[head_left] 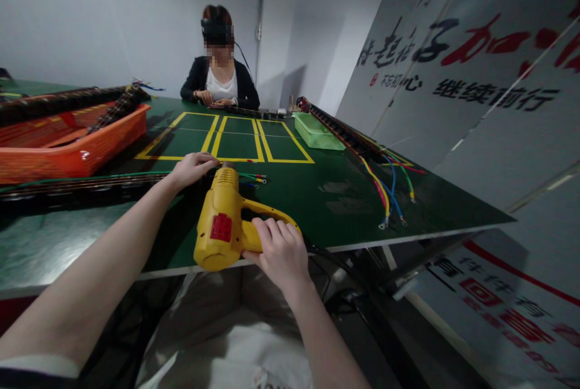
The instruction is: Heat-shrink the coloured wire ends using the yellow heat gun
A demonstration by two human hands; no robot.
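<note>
My right hand (280,251) is wrapped round the handle of a yellow heat gun (223,220) with a red label, its nozzle aimed away from me over the green table (326,196). My left hand (193,168) rests just beyond the nozzle, fingers curled over a long black wire harness (81,189) that runs along the table's left side. Short green and red wire ends (251,178) stick out to the right of that hand. What the left fingers pinch is hidden under them.
An orange basket (67,141) stands at the left with another dark harness on it. A pale green tray (317,131) and a harness with coloured wires (385,186) lie at the right. A person sits at the far side. Slanted printed boards rise at the right.
</note>
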